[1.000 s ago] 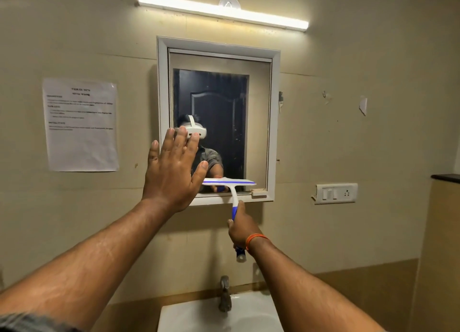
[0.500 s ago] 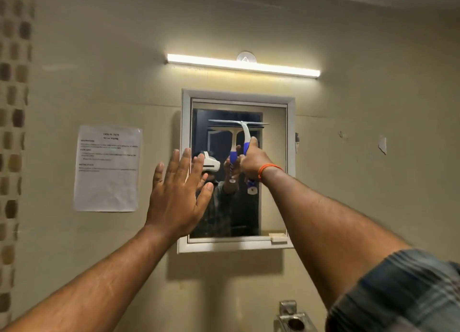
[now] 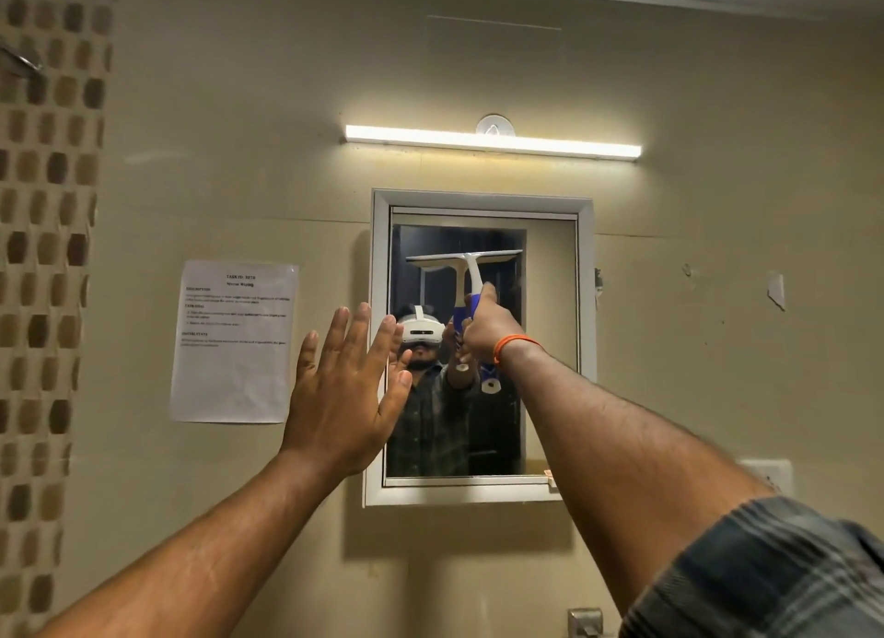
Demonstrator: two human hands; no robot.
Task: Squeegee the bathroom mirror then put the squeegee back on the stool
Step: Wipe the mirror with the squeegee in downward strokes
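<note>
The bathroom mirror (image 3: 550, 350) hangs on the beige wall in a white frame. A white squeegee (image 3: 466, 266) with a blue handle lies with its blade against the upper part of the glass. My right hand (image 3: 485, 328) grips the blue handle, an orange band on the wrist. My left hand (image 3: 344, 388) is flat and spread, fingers apart, over the left edge of the mirror frame, and holds nothing. The stool is out of view.
A lit tube light (image 3: 492, 142) sits above the mirror. A printed paper sheet (image 3: 234, 340) is stuck to the wall on the left. Mosaic tiles (image 3: 43, 254) cover the far left. A switch plate (image 3: 770, 474) and a metal tap top (image 3: 586, 623) show low down.
My right hand lifted the squeegee from the mirror's bottom edge to its upper part, then drew it slightly downward. My view tilted up, so the sink dropped out of sight.
</note>
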